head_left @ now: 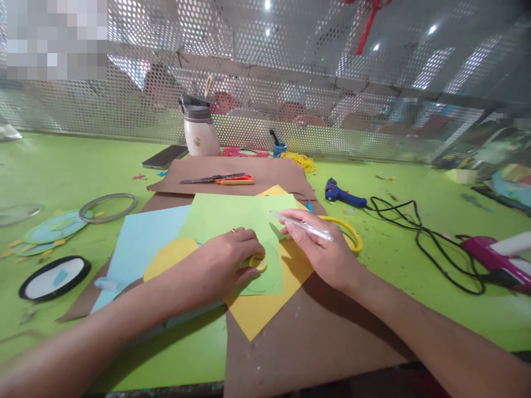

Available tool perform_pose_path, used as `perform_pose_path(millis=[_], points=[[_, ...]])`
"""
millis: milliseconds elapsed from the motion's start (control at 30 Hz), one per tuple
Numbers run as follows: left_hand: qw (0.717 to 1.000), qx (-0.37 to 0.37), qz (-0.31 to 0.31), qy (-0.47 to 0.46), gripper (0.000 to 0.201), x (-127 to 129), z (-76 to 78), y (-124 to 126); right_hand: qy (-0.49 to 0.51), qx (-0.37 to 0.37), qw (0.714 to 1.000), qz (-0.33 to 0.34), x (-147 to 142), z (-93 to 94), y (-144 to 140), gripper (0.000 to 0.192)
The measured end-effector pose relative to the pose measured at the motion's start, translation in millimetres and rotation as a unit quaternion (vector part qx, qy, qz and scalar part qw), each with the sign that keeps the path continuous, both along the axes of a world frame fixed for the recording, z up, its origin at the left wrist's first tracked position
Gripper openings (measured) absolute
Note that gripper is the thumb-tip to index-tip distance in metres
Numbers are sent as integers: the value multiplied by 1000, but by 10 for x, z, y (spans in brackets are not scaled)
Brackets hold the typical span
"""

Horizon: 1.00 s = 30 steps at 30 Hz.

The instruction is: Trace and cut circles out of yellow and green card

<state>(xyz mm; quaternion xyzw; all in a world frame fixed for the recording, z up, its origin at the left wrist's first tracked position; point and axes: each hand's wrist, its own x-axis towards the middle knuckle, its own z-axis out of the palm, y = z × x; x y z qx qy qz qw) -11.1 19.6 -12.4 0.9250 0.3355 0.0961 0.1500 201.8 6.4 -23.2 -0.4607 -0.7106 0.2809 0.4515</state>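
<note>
My left hand (232, 255) lies over a light green paper sheet (232, 210), its fingers closed around a small yellow round object (259, 263), perhaps a cap or lid. Between the thumb and fingers of my right hand (321, 251) is a clear pen (309, 228), its tip just over the green sheet. A faint curved line shows on that sheet beside my left hand. Beneath it lie a yellow paper sheet (253, 318) and a light blue sheet (141, 237). A yellow paper disc (168, 255) sits partly under my left forearm. Behind my right hand is a yellow ring (355, 242).
Brown cardboard (290, 354) lies under the papers. Scissors (219, 178) rest further back, near a white tumbler (201, 132) and phone (165, 157). To the right are a blue glue gun (344, 194), a black cable and a magenta glue gun (493, 254). Rings (85, 213) lie left.
</note>
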Motion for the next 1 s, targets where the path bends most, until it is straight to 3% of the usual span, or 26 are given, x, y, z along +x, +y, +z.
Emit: perform_pose_path(millis=[500, 733, 1000], points=[[1000, 11, 26, -10, 11, 15, 3, -45, 43, 8, 999, -2, 0, 97, -66, 27], [999, 29, 32, -18, 6, 13, -30, -46, -61, 27, 995, 79, -18, 85, -152, 26], [998, 41, 33, -34, 8, 0, -88, -49, -159, 27, 981, 107, -48, 62, -169, 29]])
